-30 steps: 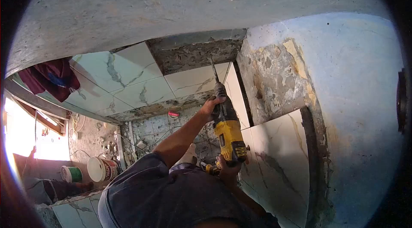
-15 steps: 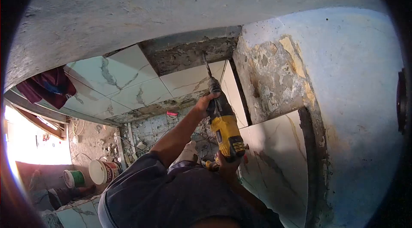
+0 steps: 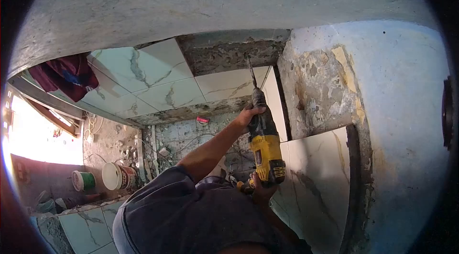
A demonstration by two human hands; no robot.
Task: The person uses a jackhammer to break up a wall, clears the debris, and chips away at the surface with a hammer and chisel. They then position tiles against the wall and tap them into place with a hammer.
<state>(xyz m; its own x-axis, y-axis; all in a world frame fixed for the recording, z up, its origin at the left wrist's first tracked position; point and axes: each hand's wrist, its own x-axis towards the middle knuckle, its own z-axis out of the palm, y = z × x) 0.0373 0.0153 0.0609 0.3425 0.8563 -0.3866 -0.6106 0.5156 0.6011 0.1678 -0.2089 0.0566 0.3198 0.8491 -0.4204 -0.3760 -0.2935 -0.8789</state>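
A yellow and black rotary hammer drill (image 3: 267,146) is held in both hands, its long bit (image 3: 251,72) pointing away from me. The bit's tip meets or lies very close to the rough, bare patch (image 3: 224,57) above the wall tiles; contact is hard to judge. My left hand (image 3: 250,114) wraps around the black front part of the drill, behind the chuck. Lower down, my right hand (image 3: 260,188) is closed on the rear handle, partly hidden by the tool's body.
Marbled tiles (image 3: 165,96) line the wall, and a maroon cloth (image 3: 67,76) hangs at left. Rubble and a small red object (image 3: 202,120) lie on the floor. Two buckets (image 3: 113,176) (image 3: 83,181) stand at lower left. Peeling plaster (image 3: 318,86) covers part of the right wall.
My view has turned slightly left, so the walls, drill and hands appear further right. The bit remains at about the same spot on the bare patch, and both hands keep their grip.
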